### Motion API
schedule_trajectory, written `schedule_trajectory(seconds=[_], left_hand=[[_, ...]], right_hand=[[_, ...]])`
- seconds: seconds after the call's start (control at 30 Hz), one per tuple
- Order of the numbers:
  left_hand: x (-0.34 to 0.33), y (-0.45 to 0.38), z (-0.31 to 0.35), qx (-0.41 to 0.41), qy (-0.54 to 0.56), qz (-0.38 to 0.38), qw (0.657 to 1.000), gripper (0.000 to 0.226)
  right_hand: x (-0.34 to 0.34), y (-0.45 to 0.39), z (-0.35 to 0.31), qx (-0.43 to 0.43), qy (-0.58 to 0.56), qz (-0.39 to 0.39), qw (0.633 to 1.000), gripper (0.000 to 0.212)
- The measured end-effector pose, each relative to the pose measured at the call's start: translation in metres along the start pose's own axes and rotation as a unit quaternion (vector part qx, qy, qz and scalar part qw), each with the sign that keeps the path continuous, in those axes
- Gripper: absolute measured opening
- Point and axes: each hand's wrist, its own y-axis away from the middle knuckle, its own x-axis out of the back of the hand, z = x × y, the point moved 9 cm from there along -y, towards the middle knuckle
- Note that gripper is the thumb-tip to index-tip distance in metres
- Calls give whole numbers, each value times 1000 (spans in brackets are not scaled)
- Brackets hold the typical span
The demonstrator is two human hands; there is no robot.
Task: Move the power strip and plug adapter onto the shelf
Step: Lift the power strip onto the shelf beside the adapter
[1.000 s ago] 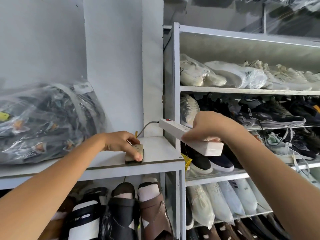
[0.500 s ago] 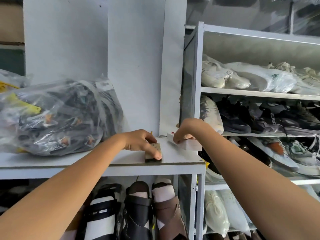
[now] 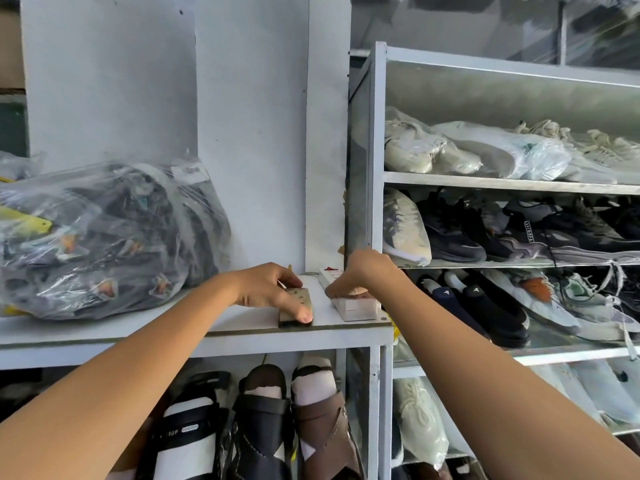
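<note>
A white power strip (image 3: 353,304) lies on the white shelf (image 3: 242,323), along its right edge, with a red switch at its far end. My right hand (image 3: 360,275) rests on top of it, fingers curled around it. To its left a small beige plug adapter (image 3: 298,299) lies flat near the shelf's front edge. My left hand (image 3: 270,289) covers the adapter's left side, thumb at its near end. A thin grey cord runs from the strip's far end toward the wall.
A big clear plastic bag of dark goods (image 3: 104,237) fills the shelf's left half. Sandals (image 3: 256,420) stand in the compartment below. A metal rack (image 3: 377,168) with several rows of shoes rises right beside the shelf.
My right hand has carried the power strip from mid-air in front of the rack down onto the shelf's right edge. My left hand has stayed on the adapter.
</note>
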Motion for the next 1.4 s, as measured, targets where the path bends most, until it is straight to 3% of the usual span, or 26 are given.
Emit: schedule_trajectory(seconds=[0.1,0.23,0.33,0.43,0.77,1.03,1.23,1.4], left_hand=[[0,5,4,0,0,0,1000,112],[1,14,3,1,4,6,1000,121],[4,27,-4,31,-16,75,997,128],[5,38,-12,82,-38,159,983,136],[-3,17,-13,94,-37,157,982,74],[-5,-27,-2,134,-100,104,980,73],[-9,-58,0,124,-93,89,984,58],[-8,-85,-8,131,-106,82,982,76]], right_hand=[[15,19,4,28,-37,0,999,61],[46,71,11,106,-62,134,983,88],[39,102,27,120,-108,187,969,83],[13,103,39,88,-131,168,973,72],[-4,80,41,39,-62,213,974,50],[-3,57,26,38,-29,202,978,55],[-7,33,26,26,-27,198,979,51],[-8,17,29,15,-24,187,982,55]])
